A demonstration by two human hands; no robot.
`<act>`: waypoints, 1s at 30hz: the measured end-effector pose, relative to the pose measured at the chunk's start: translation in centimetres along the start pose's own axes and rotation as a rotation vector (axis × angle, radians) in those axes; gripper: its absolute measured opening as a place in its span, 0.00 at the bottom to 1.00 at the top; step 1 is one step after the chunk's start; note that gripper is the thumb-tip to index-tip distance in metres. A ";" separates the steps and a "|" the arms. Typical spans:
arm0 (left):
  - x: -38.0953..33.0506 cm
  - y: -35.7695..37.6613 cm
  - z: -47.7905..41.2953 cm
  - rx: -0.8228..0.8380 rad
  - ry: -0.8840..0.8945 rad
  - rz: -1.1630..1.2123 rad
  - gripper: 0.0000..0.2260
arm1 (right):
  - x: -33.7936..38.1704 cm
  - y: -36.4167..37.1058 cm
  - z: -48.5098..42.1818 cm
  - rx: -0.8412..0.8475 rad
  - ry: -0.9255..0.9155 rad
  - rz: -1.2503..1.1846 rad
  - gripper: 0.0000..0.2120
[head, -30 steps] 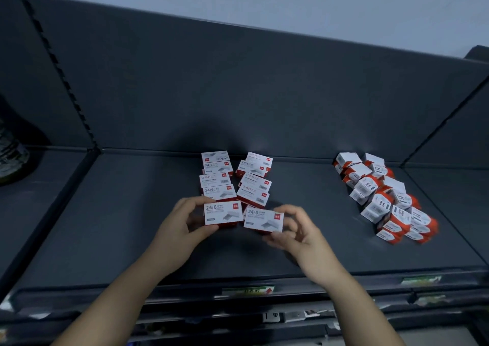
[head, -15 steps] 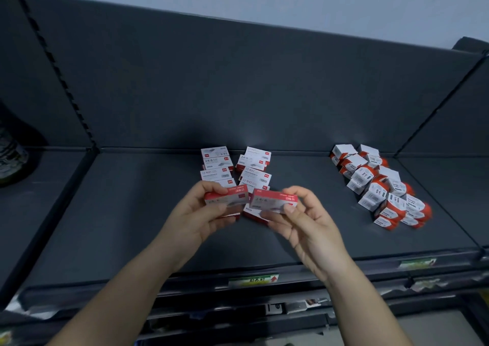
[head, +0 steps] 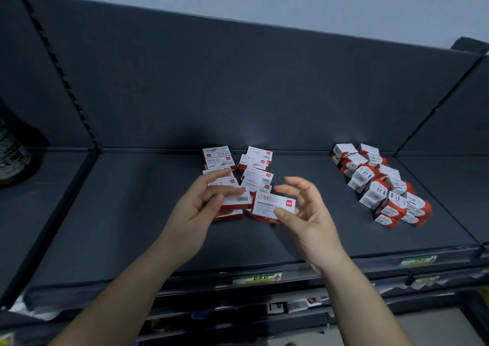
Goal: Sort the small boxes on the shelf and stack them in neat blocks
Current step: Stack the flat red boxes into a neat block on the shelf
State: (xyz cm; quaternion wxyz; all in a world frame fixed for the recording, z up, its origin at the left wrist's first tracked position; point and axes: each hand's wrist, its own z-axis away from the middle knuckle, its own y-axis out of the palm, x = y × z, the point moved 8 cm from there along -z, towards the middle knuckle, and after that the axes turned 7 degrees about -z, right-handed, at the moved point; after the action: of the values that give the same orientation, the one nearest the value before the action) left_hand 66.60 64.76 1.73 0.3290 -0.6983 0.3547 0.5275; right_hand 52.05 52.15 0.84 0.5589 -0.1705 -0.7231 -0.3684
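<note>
Small white-and-red cardboard boxes (head: 254, 165): two rough columns mid dark grey metal shelf (head: 132, 213); jumbled heap (head: 381, 184) at shelf's right unsorted. Left hand (head: 195, 208) fingers (head: 227, 190) curl round one box (head: 238, 200); right hand (head: 309, 213) pinches another (head: 272, 204). Judged under half done.

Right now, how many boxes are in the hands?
2. The barcode box is held in the left hand. The red-logo box is in the right hand, thumb on its near edge. Both are over the centre stacks. Another may be hidden beneath the left one.

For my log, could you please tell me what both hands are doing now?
Left hand: holds the barcode box.
Right hand: holds the red-logo box.
</note>
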 end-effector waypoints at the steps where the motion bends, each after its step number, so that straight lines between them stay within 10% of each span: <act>1: -0.2 0.1 0.0 0.006 0.023 -0.055 0.20 | -0.1 -0.1 0.0 -0.004 0.002 -0.007 0.23; 17: 4.2 0.9 0.2 0.044 -0.355 0.331 0.21 | -0.8 -1.5 0.4 -0.047 0.029 0.054 0.12; 30: 7.1 2.6 1.9 0.145 -0.282 -0.290 0.15 | -4.8 -3.2 2.0 0.154 0.135 0.725 0.16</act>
State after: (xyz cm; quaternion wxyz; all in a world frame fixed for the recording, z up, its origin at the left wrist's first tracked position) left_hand 64.87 63.91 -5.84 0.4973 -0.6360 0.2379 0.5401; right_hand 50.10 52.23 -4.99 0.7105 -0.3483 -0.6030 -0.1019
